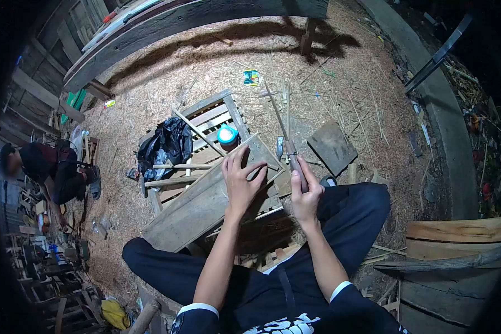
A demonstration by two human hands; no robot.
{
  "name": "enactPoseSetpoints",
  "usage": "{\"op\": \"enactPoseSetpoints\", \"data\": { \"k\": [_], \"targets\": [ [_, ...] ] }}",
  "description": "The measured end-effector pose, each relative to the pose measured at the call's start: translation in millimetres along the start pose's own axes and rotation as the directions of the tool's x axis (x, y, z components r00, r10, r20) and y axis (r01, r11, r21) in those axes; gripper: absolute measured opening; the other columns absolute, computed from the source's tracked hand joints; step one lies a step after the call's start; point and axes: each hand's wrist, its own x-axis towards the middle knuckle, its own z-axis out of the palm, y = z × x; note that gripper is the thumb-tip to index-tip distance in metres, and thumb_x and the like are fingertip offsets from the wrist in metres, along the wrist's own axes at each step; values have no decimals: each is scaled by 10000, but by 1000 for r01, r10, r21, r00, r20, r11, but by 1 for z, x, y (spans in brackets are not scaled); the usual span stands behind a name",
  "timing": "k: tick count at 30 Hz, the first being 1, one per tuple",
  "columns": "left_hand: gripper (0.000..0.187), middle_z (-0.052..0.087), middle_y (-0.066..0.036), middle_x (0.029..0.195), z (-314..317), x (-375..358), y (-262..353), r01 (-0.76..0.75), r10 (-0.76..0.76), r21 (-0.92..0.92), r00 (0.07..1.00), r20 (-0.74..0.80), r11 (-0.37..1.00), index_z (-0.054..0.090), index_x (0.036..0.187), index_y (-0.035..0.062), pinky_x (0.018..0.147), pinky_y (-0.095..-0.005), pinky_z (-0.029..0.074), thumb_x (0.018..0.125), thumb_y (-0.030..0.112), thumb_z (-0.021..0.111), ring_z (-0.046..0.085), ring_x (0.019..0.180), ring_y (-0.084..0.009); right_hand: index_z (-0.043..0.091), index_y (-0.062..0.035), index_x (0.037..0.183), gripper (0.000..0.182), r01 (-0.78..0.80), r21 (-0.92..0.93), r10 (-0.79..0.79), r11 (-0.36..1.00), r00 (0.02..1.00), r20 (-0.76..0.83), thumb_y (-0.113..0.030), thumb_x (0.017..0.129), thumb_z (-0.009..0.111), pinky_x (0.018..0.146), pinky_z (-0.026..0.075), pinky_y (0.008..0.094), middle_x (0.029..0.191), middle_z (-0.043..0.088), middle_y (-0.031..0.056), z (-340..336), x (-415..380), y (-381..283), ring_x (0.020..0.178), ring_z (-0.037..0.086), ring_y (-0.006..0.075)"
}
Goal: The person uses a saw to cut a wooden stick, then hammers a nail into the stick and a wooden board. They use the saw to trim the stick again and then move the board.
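Observation:
My right hand point(306, 195) is wrapped round the handle of a long, thin-bladed knife point(277, 111), whose blade points up and away from me. My left hand point(241, 181) rests on a wide wooden board point(189, 209) with its fingers spread. The board lies slanted across my lap. Thin wooden strips lie at its upper right edge, close to my left fingertips. Just beyond the board, a jar with a blue lid point(227, 134) stands on a slatted wooden frame point(235, 114). Left of the jar, a black plastic bag point(166, 147) lies over the same frame.
A square wooden piece point(332, 148) lies on the shaving-covered ground at right. A long wooden bench point(195, 36) spans the top. Another person point(55, 167) crouches at far left, above piled tools. Planks point(456, 267) stand at lower right, and a yellow bag point(114, 314) lies lower left.

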Motion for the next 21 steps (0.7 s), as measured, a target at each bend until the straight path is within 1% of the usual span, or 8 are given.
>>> {"op": "enactPoseSetpoints", "data": {
  "k": [2, 7, 9, 11, 12, 15, 19, 21],
  "targets": [
    [195, 610, -110, 1474, -1, 0, 1, 5, -5, -11, 1000, -9, 1000, 861, 1005, 206, 1204, -514, 307, 815, 249, 861, 519, 1400, -321, 636, 81, 1381, 429, 67, -44, -68, 997, 997, -23, -188, 1048, 630, 1039, 516, 353, 1299, 728, 234, 0, -1, 4, 1200, 700, 245],
    [169, 610, -107, 1475, -1, 4, 2, -9, 9, 2, 1000, -24, 1000, 858, 977, 193, 1190, -499, 313, 816, 242, 859, 527, 1388, -314, 635, 85, 1377, 427, 62, -30, -63, 998, 998, -22, -190, 1049, 633, 1030, 518, 343, 1285, 735, 227, 0, -5, 9, 1179, 702, 225],
    [169, 592, -102, 1496, -4, 7, 4, -8, 8, 11, 1000, 20, 1000, 839, 976, 179, 1156, -493, 327, 824, 253, 846, 536, 1374, -305, 637, 85, 1374, 426, 68, -33, -68, 997, 997, -24, -190, 1049, 635, 1024, 522, 342, 1280, 738, 225, 0, -6, 10, 1169, 705, 219],
    [179, 585, -94, 1498, -10, 13, 2, -40, 40, 3, 997, 70, 999, 821, 984, 173, 1135, -505, 331, 828, 261, 828, 533, 1364, -306, 673, 51, 1342, 384, 64, -45, -66, 997, 997, -30, -149, 1017, 636, 976, 567, 399, 1248, 742, 249, 1, -6, 8, 1159, 743, 344],
    [190, 578, -87, 1499, -12, 14, 0, -70, 70, -1, 990, 123, 998, 802, 991, 167, 1114, -517, 334, 831, 269, 811, 531, 1355, -307, 673, 48, 1346, 388, 101, -57, -103, 993, 994, -38, -150, 1014, 637, 968, 570, 402, 1253, 740, 249, 2, -6, 8, 1160, 742, 348],
    [211, 564, -72, 1517, -14, 21, -6, -150, 144, 17, 971, 193, 989, 769, 1015, 165, 1117, -530, 324, 838, 279, 791, 517, 1363, -309, 678, 44, 1342, 385, 83, -43, -84, 996, 996, -27, -150, 1012, 637, 965, 571, 396, 1256, 740, 245, 1, -7, 7, 1159, 744, 342],
    [234, 564, -64, 1517, -10, 21, -7, -158, 148, 33, 969, 200, 987, 751, 1034, 159, 1123, -528, 313, 837, 280, 791, 511, 1369, -306, 672, 39, 1354, 394, 147, -63, -150, 987, 988, -47, -152, 1011, 635, 956, 575, 396, 1254, 740, 246, 3, -8, 10, 1154, 745, 346],
    [260, 576, -83, 1508, -12, 20, -6, -178, 163, 61, 966, 203, 982, 754, 1078, 145, 1146, -492, 299, 854, 266, 804, 502, 1380, -297, 656, 28, 1382, 412, 173, -123, -178, 977, 984, -28, -135, 1005, 625, 960, 578, 407, 1275, 723, 261, 5, -10, 10, 1176, 729, 371]
  ]
}}
